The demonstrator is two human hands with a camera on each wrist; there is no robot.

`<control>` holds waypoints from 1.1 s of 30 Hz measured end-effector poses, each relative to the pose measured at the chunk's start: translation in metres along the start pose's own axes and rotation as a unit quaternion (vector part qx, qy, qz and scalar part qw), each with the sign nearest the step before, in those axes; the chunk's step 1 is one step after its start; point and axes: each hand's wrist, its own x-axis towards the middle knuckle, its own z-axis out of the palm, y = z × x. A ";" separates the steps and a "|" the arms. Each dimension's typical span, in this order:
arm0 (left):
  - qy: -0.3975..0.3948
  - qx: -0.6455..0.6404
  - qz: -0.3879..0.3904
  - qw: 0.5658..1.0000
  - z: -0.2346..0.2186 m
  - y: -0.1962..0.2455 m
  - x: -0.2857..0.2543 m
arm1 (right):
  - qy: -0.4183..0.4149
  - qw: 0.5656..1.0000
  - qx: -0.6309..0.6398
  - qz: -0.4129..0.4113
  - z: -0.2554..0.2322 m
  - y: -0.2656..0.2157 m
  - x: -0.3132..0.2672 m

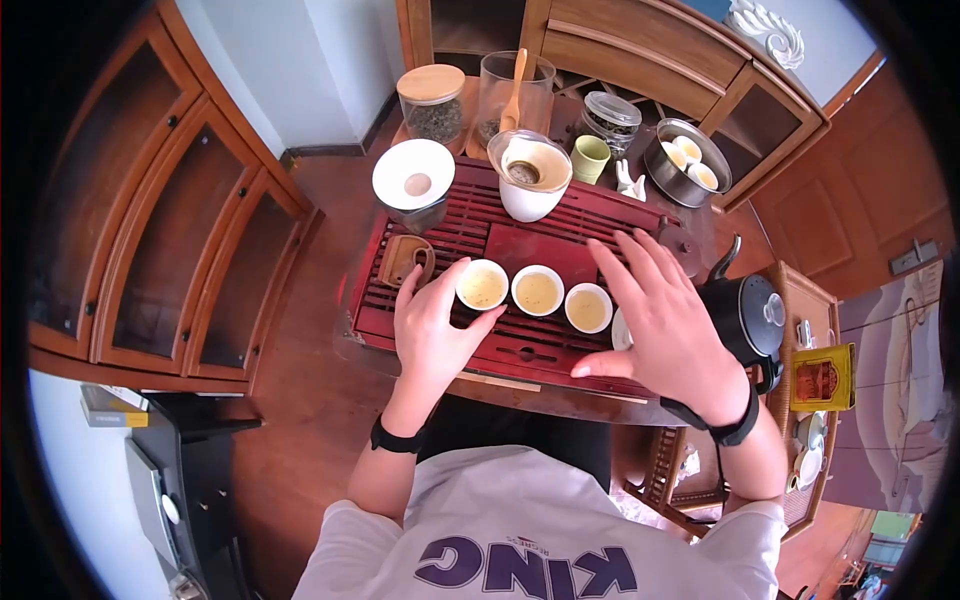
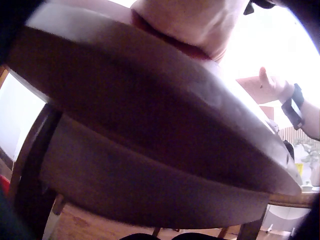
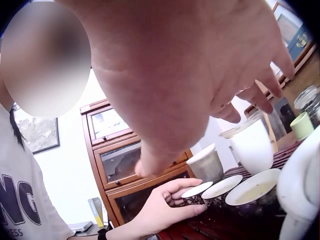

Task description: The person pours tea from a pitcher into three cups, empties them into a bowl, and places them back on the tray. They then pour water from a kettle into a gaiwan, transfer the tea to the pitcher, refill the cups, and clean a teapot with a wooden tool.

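On the red slatted tea tray [image 1: 440,325] stand three small teacups with pale yellow tea in a row: a left cup [image 1: 482,286], a middle cup [image 1: 537,291] and a right cup [image 1: 588,308]. My left hand [image 1: 437,325] holds the left cup, thumb on its near side and fingers curved about its far side. Dark patterned outsides of the cups show in the right wrist view. My right hand [image 1: 665,325] hovers over the tray's right part, fingers spread and nothing in it. Beneath it, a white rim [image 1: 622,330] is mostly hidden.
Behind the cups stand a white pitcher with a strainer [image 1: 533,190] and a white-lidded vessel [image 1: 413,180]. Tea jars [image 1: 432,110] and a steel bowl of cups [image 1: 688,165] are farther back. A black kettle [image 1: 745,315] stands right of the tray, a brown teapot [image 1: 679,248] at its right end.
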 end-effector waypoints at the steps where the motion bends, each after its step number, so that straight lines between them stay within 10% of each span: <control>1: 0.003 0.005 -0.001 1.000 0.000 0.000 0.000 | 0.002 1.000 0.001 0.001 0.003 0.000 0.008; 14: -0.007 -0.027 -0.016 0.999 -0.002 0.002 0.001 | -0.263 0.962 0.059 -0.034 0.040 -0.015 0.074; 29: -0.033 -0.047 0.112 0.992 -0.037 -0.002 0.005 | -0.208 0.971 0.116 -0.016 0.045 -0.010 0.073; 33: 0.043 -0.055 0.022 0.997 -0.055 -0.022 0.043 | -0.190 0.976 0.107 -0.026 0.048 -0.010 0.068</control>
